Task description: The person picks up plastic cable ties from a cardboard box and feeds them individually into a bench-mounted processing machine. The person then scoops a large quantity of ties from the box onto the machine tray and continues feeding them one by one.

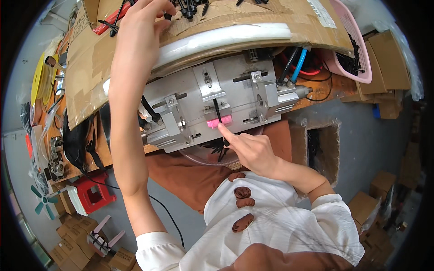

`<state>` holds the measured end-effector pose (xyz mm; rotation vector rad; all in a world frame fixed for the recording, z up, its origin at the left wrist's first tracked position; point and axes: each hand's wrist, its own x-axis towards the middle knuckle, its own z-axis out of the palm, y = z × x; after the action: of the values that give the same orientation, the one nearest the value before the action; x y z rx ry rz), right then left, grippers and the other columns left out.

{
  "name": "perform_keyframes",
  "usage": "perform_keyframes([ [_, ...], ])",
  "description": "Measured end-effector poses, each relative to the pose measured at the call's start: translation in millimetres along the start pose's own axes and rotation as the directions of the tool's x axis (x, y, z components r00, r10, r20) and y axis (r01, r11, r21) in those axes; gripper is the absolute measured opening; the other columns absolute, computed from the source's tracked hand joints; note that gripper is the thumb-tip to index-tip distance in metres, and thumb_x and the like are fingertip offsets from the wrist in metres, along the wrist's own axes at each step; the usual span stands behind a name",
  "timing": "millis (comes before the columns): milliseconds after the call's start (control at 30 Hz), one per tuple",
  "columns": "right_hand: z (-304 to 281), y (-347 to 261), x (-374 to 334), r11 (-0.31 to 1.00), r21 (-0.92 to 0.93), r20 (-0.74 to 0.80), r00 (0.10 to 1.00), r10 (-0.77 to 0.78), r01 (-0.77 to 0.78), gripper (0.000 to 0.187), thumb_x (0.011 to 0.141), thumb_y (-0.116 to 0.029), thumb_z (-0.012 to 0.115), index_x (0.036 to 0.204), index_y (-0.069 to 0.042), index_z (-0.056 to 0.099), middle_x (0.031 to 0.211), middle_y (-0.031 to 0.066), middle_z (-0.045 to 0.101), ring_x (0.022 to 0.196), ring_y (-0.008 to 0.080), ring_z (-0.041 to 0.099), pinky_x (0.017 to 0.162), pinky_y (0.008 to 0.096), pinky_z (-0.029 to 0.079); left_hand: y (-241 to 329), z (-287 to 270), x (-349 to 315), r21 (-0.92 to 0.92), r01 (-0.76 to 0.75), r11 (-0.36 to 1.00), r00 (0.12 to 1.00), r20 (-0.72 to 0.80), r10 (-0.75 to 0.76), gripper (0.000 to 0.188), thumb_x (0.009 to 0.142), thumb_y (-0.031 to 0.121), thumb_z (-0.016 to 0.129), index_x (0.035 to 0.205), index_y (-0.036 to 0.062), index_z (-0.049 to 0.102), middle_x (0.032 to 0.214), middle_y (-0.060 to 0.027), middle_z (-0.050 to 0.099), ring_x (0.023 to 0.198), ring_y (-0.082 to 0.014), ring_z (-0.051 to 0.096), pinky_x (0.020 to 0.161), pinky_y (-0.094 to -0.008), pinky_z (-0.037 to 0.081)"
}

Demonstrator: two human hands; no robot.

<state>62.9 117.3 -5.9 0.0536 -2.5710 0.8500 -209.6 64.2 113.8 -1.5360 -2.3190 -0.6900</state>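
My left hand point(147, 16) reaches to the far cardboard surface, its thumb and fingers closed on a small black part point(167, 16). Loose black parts point(187, 9) lie just right of it. In the middle, a thin black rod-like part point(217, 110) lies on a metal fixture, its near end over a pink block point(219, 122). My right hand point(255, 151) stretches its index finger to that near end, touching it. The other fingers are curled, and a black bit shows by them; their grip is partly hidden. The metal plate point(235, 92) carries clamp blocks on both sides.
Cardboard edged with a white foam strip point(226, 39) overhangs the plate. A pink basket point(364, 49) with black parts stands at right, beside blue hoses point(299, 65). A clear bowl point(203, 159) with black parts sits at my lap. A red stool point(92, 194) and boxes stand on the floor.
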Motion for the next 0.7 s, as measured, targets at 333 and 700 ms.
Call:
perform_keyframes([
  [333, -90, 32, 69, 0.966, -0.258, -0.333, 0.936, -0.119, 0.031, 0.029, 0.078, 0.0, 0.068, 0.107, 0.001, 0.065, 0.082, 0.0093, 0.066, 0.065, 0.0185, 0.062, 0.061, 0.0267, 0.051, 103, -4, -150, -0.144, 0.159, 0.977, 0.984, -0.05, -0.168, 0.067, 0.073, -0.011, 0.061, 0.136, -0.0044, 0.043, 0.097, -0.013, 0.058, 0.085, -0.0255, 0.052, 0.079, -0.0355, 0.042],
  [700, -162, 76, 169, 0.944, -0.255, -0.579, 0.815, 0.025, -0.21, 0.016, 0.086, -0.007, 0.063, 0.099, 0.001, 0.063, 0.068, 0.009, 0.06, 0.06, 0.013, 0.053, 0.057, 0.0267, 0.043, 144, 52, -183, 0.053, 0.178, 0.983, 0.962, 0.201, -0.185, 0.07, 0.07, -0.006, 0.055, 0.138, -0.0097, 0.036, 0.097, -0.0105, 0.048, 0.085, -0.0231, 0.048, 0.077, -0.0322, 0.044],
])
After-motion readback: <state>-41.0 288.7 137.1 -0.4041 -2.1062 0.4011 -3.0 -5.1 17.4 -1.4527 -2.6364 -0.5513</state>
